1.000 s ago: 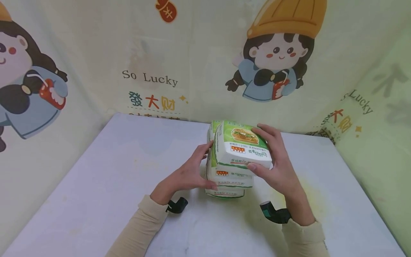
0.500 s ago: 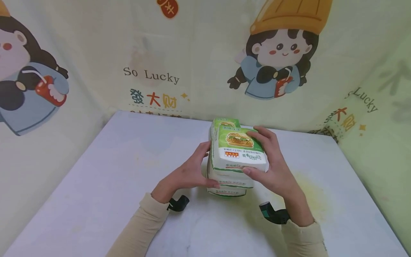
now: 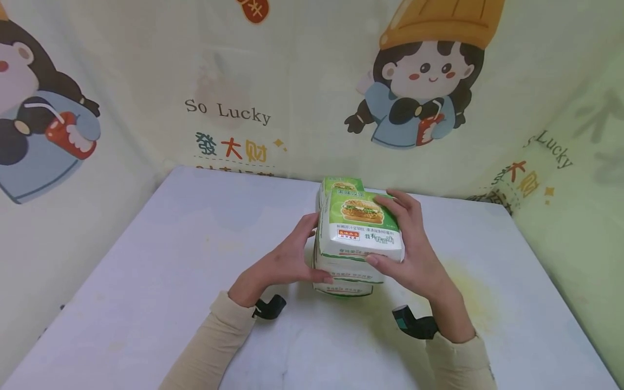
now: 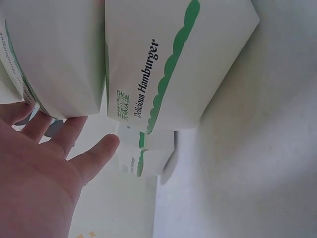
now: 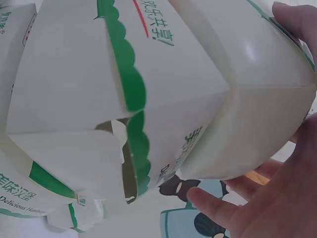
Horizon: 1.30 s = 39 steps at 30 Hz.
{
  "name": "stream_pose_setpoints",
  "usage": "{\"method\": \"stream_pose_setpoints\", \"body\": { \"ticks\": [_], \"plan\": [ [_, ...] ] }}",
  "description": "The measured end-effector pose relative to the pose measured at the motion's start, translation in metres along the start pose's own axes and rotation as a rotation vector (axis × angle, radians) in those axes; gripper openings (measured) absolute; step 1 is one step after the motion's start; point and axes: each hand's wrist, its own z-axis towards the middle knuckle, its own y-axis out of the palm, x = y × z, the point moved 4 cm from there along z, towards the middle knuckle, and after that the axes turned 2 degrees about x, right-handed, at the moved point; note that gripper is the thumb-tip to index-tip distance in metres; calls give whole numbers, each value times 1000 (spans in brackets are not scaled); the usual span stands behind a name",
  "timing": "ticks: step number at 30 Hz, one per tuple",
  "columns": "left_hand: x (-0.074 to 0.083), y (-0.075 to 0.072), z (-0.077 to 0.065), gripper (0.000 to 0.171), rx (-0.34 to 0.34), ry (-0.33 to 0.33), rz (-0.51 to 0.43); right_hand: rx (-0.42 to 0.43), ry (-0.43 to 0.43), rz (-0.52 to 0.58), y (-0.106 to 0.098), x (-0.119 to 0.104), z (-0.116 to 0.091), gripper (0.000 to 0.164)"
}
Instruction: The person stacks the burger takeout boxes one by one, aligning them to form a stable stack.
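Observation:
A white and green hamburger box [image 3: 363,233] is at the top of a stack, with a burger printed on its lid. My right hand [image 3: 419,265] grips it, thumb at the front and fingers at the back right. Under it lies the middle hamburger box [image 3: 353,275], mostly covered. Around that box's left side goes my left hand [image 3: 285,262], thumb on the front corner, fingers reaching toward the back. In the left wrist view, several fingertips meet the end of a box while the little finger [image 4: 106,146] stands clear. The lowest hamburger box [image 3: 343,291] rests on the table.
More hamburger boxes [image 3: 343,183] stand right behind the stack. The white table [image 3: 195,244] runs back to a printed cloth backdrop [image 3: 302,108]. Black camera mounts [image 3: 270,307] sit at both wrists, close over the table.
My right hand has brought the top box slightly left and down, straightening it over the middle box. The left hand has kept its hold. The head view has shifted slightly.

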Motion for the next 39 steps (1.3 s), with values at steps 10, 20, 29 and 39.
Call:
{"method": "stream_pose_setpoints", "body": {
  "ticks": [10, 20, 29, 39],
  "plan": [
    [3, 0, 0, 112, -2, 11, 2, -2, -2, 14, -2, 1, 0, 91],
    [3, -1, 0, 107, 16, -6, -2, -3, -10, -11, -3, -2, -1, 85],
    [5, 2, 0, 104, 40, -25, -14, 3, 6, -6, -2, 1, -3, 82],
    [6, 1, 2, 110, 44, 21, -5, -5, -15, 53, -8, 2, -2, 83]
  ]
}}
